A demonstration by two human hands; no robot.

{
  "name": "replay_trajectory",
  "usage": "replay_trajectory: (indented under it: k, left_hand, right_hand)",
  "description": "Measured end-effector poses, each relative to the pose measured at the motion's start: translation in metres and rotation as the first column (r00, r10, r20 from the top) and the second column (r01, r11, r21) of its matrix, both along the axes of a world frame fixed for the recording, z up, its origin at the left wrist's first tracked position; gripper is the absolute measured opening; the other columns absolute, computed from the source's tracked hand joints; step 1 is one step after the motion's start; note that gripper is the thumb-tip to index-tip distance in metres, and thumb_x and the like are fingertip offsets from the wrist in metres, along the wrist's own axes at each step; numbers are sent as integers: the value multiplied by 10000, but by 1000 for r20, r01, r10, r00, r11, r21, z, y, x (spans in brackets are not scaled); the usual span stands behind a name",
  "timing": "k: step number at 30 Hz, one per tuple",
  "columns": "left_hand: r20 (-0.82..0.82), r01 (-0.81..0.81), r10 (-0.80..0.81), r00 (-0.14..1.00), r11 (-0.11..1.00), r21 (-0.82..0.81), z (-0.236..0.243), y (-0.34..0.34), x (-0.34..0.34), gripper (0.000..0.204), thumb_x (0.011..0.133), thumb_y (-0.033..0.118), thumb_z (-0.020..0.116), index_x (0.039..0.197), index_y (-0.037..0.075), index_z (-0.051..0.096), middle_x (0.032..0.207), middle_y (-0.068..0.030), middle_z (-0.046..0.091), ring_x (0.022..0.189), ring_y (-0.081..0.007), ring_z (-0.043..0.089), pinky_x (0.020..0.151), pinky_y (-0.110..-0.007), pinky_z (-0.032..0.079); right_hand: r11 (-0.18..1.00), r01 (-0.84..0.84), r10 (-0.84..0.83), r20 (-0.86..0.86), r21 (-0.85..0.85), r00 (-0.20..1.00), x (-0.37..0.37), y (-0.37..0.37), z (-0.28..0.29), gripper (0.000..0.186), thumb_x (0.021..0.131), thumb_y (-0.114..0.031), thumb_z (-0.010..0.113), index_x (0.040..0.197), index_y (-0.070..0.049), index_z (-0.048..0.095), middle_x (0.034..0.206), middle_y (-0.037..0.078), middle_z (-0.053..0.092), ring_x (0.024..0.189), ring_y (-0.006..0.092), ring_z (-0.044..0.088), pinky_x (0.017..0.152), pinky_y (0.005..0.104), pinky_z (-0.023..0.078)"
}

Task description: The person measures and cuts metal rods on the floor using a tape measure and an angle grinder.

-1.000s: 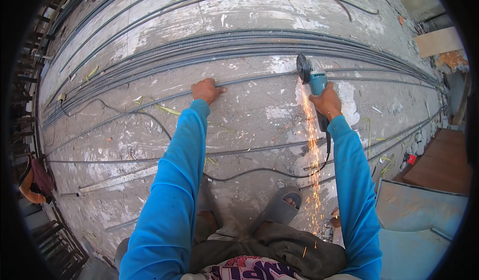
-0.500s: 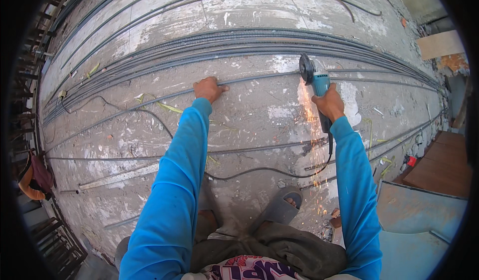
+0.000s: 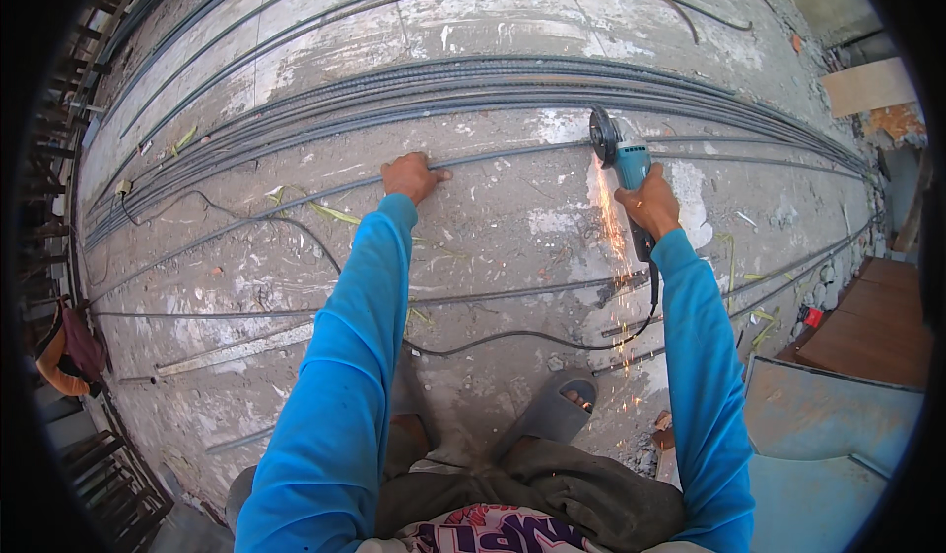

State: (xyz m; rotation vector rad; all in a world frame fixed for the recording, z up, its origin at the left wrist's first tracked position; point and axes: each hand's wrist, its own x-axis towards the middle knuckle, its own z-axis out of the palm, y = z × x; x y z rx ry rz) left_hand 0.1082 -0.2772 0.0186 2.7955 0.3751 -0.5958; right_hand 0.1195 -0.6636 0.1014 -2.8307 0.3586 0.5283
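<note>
My right hand [image 3: 650, 203] grips a teal angle grinder [image 3: 623, 157] whose disc meets a long steel rebar [image 3: 512, 154] lying across the concrete floor. Orange sparks [image 3: 613, 230] stream back from the disc toward my feet. My left hand [image 3: 410, 175] presses down on the same rebar, about an arm's width left of the disc. The grinder's black cable [image 3: 532, 336] trails from the tool past my right forearm and loops over the floor. Both arms wear bright blue sleeves.
A thick bundle of rebars [image 3: 473, 85] runs just beyond the cut bar. More single bars [image 3: 493, 292] lie nearer me. My grey sandal [image 3: 552, 410] stands below the sparks. Wooden boards [image 3: 867, 85] and a metal sheet [image 3: 838, 425] sit at the right. Scaffold frames [image 3: 89, 454] stand at the left.
The grinder and my right hand have shifted slightly. The spark stream keeps flowing toward my feet. My left hand stays pressed on the rebar.
</note>
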Motion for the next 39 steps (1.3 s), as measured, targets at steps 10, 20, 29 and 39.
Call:
replay_trajectory:
  k: [10, 20, 29, 39]
  left_hand:
    - [4, -6, 6, 1000, 1000, -7, 0, 0, 0, 556, 759, 577, 728, 1002, 77, 726, 1018, -140, 713, 1009, -318, 651, 915, -471, 404]
    - [8, -9, 9, 1000, 1000, -4, 1, -2, -1, 537, 779, 568, 718, 1003, 80, 727, 1012, -130, 716, 1014, -315, 650, 940, -469, 383]
    - [-7, -10, 10, 1000, 1000, -11, 1, -1, 0, 534, 780, 566, 716, 1006, 83, 723, 1020, -135, 714, 1019, -315, 651, 956, -470, 379]
    - [-15, -10, 9, 1000, 1000, -19, 4, -2, 0, 534, 783, 565, 715, 1010, 81, 719, 1026, -138, 713, 1025, -315, 650, 963, -469, 376]
  right_hand:
    - [1000, -2, 2, 8, 9, 1000, 4, 3, 2, 710, 748, -358, 725, 1233, 41, 394, 1055, 274, 663, 984, 433, 651, 864, 486, 515]
    - [1000, 2, -2, 11, -5, 1000, 5, 3, 2, 732, 737, -351, 735, 1244, 51, 392, 1064, 281, 658, 995, 434, 648, 867, 487, 516]
    - [1000, 3, -3, -6, -15, 1000, 1, 4, 4, 744, 745, -352, 738, 1260, 47, 379, 1063, 275, 662, 995, 428, 651, 872, 475, 514]
    - [1000, -22, 22, 31, -14, 999, -4, -4, -2, 703, 740, -359, 748, 1201, 47, 404, 1024, 290, 662, 961, 444, 653, 847, 496, 514]
